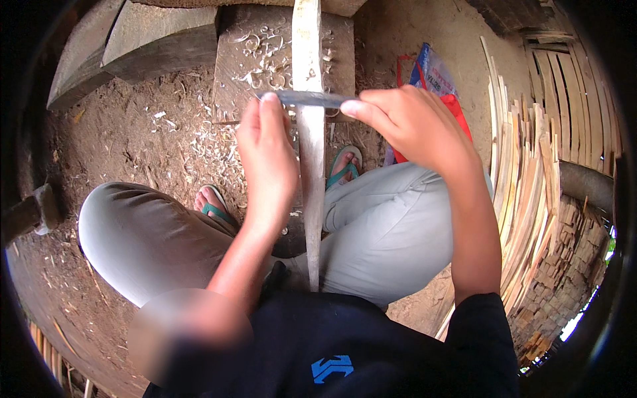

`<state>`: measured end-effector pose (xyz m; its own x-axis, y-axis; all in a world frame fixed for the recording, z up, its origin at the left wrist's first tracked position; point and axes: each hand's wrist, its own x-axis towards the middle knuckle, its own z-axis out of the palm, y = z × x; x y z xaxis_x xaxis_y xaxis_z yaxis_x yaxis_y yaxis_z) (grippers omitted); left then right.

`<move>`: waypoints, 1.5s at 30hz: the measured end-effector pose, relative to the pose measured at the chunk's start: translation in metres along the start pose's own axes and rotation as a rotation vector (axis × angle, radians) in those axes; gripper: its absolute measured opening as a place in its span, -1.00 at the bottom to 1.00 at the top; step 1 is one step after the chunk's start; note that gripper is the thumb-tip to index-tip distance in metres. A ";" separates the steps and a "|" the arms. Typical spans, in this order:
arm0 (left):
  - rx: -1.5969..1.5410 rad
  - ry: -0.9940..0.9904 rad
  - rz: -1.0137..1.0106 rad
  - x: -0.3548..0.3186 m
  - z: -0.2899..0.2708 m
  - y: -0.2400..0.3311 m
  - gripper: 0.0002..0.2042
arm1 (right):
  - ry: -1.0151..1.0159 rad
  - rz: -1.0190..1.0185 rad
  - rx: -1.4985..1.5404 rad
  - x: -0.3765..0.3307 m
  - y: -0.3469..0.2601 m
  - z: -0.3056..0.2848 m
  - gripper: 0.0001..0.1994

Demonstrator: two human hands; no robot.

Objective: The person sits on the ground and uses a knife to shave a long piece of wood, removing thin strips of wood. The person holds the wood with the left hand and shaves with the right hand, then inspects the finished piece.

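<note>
While the left hand [269, 149] and right hand [415, 126] grasp its 2 ends, the metal blade [308, 99] lies crosswise over the pale wooden strip [308, 46], far of the grey trousers [391, 229]. The blade looks stiff and fairly light, its edge probably sharp, so the ends seem the safest hold; the strip should flex little.

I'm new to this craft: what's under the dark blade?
A long pale wooden strip passes under the dark blade, visible beyond and nearer; the stretch directly beneath the blade is covered.
</note>
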<state>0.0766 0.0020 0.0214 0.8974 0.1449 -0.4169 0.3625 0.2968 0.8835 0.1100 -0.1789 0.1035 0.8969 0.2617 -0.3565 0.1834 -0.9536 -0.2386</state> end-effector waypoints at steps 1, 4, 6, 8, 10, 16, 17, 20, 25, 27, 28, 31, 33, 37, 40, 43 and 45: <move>-0.059 -0.024 -0.008 -0.003 0.001 -0.003 -0.69 | -0.017 0.023 -0.013 -0.004 0.001 0.000 -0.46; 0.065 -0.030 0.076 0.010 0.004 -0.001 -0.66 | 0.036 0.032 -0.022 -0.002 0.000 -0.003 -0.46; 0.021 -0.010 0.047 0.020 0.007 0.005 -0.66 | 0.108 0.005 -0.034 0.009 -0.001 -0.005 -0.45; -0.001 0.002 0.049 0.021 0.009 0.006 -0.66 | 0.058 0.019 0.000 0.007 0.000 -0.007 -0.44; 0.009 0.005 0.065 0.010 0.010 0.001 -0.66 | -0.011 0.053 0.028 0.001 0.004 -0.005 -0.44; 0.042 -0.009 0.115 0.027 0.010 0.002 -0.65 | 0.068 -0.003 0.008 0.012 0.006 -0.013 -0.47; 0.038 0.010 0.143 0.033 0.010 -0.005 -0.65 | 0.097 -0.046 0.022 0.015 0.009 -0.010 -0.47; 0.023 0.007 0.106 0.026 0.012 -0.006 -0.64 | -0.003 -0.009 0.031 0.016 0.008 -0.023 -0.46; -0.078 -0.016 0.006 0.020 0.012 -0.001 -0.63 | -0.097 0.023 -0.091 0.022 -0.004 -0.046 -0.44; -0.134 0.001 0.013 0.027 0.015 0.001 -0.64 | 0.015 -0.064 -0.115 0.028 0.000 -0.042 -0.42; -0.124 -0.001 0.039 0.031 0.016 0.000 -0.64 | 0.033 -0.065 -0.098 0.029 0.003 -0.037 -0.42; -0.108 -0.012 0.075 0.037 0.015 -0.001 -0.65 | 0.016 -0.043 -0.031 0.028 0.005 -0.034 -0.43; -0.122 -0.023 0.048 0.024 0.014 -0.001 -0.66 | -0.087 0.002 0.034 0.022 0.003 -0.036 -0.44; 0.051 -0.020 0.192 -0.007 0.005 -0.014 -0.75 | -0.110 0.011 0.196 0.018 0.018 -0.031 -0.45; 0.364 0.089 0.367 -0.036 0.009 -0.018 -0.76 | -0.002 0.013 0.240 0.020 0.029 -0.040 -0.41; 0.306 0.043 0.453 -0.041 0.015 -0.023 -0.64 | 0.017 0.008 0.303 0.019 0.036 -0.048 -0.41; 0.100 -0.063 0.203 -0.044 0.012 -0.020 -0.57 | 0.030 -0.013 0.318 0.019 0.035 -0.049 -0.41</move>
<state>0.0330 -0.0222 0.0245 0.9671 0.1320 -0.2173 0.1935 0.1723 0.9659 0.1534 -0.2149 0.1320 0.9075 0.2650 -0.3259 0.0647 -0.8548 -0.5149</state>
